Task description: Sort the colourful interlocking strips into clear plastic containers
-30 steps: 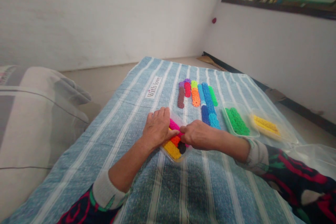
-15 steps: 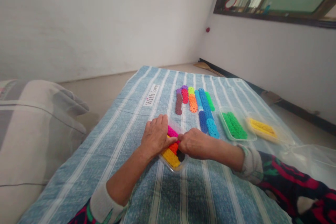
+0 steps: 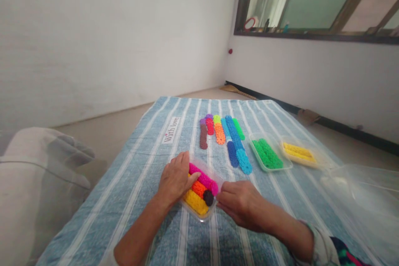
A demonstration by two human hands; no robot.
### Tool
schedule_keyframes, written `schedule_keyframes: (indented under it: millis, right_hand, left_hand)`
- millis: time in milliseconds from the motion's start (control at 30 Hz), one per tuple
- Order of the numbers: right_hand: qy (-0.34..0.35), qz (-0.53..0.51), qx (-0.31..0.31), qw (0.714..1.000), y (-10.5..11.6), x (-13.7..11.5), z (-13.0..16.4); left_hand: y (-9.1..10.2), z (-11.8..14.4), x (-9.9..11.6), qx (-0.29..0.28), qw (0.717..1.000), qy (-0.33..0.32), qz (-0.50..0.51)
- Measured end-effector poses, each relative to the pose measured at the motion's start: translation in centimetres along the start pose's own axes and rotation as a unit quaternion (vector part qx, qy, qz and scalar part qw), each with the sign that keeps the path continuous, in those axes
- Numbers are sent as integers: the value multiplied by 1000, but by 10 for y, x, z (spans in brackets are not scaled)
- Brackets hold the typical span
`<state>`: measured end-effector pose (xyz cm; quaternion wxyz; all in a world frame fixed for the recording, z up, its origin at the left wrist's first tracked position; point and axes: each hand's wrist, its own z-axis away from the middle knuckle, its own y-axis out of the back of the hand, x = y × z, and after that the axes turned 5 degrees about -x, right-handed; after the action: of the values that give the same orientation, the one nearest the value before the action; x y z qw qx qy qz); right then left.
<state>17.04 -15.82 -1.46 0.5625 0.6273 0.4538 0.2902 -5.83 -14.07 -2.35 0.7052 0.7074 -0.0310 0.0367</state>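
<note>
My left hand (image 3: 175, 179) is wrapped over the left side of a clear plastic box (image 3: 202, 219), its thumb lying across the contents. Packed in rows inside are a pink stack (image 3: 204, 178) of flower-shaped plastic pieces, an orange stack (image 3: 198, 189) with a black end (image 3: 208, 198), and a yellow stack (image 3: 195, 202). With fingers curled together, my right hand (image 3: 238, 203) grips the right edge of the same box, near the pink end. Its fingertips are partly hidden.
Beyond the box lie brown (image 3: 203, 135), red, orange (image 3: 220, 134) and blue (image 3: 233, 133) stacks on the striped cloth (image 3: 149, 153). Boxes with green stacks (image 3: 267, 153) and yellow stacks (image 3: 299, 152) stand to the right, beside a large clear plastic container (image 3: 361, 195).
My right hand has drawn back from over the contents to the box's right edge, uncovering the pink and black ends. My left hand keeps its hold. The camera view has shifted.
</note>
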Motion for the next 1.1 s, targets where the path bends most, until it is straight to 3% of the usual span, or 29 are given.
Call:
schedule_keyframes:
  millis: [133,400,533,700,800,900,1100]
  right_hand:
    - [-52,-28,59,997,-15,1,18]
    - [-172,-145,73,972,-52,6,24]
    - [-176,-186,64,964,-60,5,22]
    - [-184,-238,93,949,-64,9,22]
    - [-184,-262,103,942,-65,12,23]
    - [-186,-267,103,940,-64,12,24]
    - [-187,-282,107,935,-64,12,25]
  left_hand:
    - [0,-1,-4,1,1000,-2,-3]
    - [-9,-6,-17,37,998,-7,40]
    - [-12,-6,-29,68,993,-10,93]
    - [-7,1,-39,63,982,43,172]
    - [-8,5,-42,55,956,93,274]
    - [-11,8,-41,77,906,146,389]
    - [-15,10,-35,104,862,172,466]
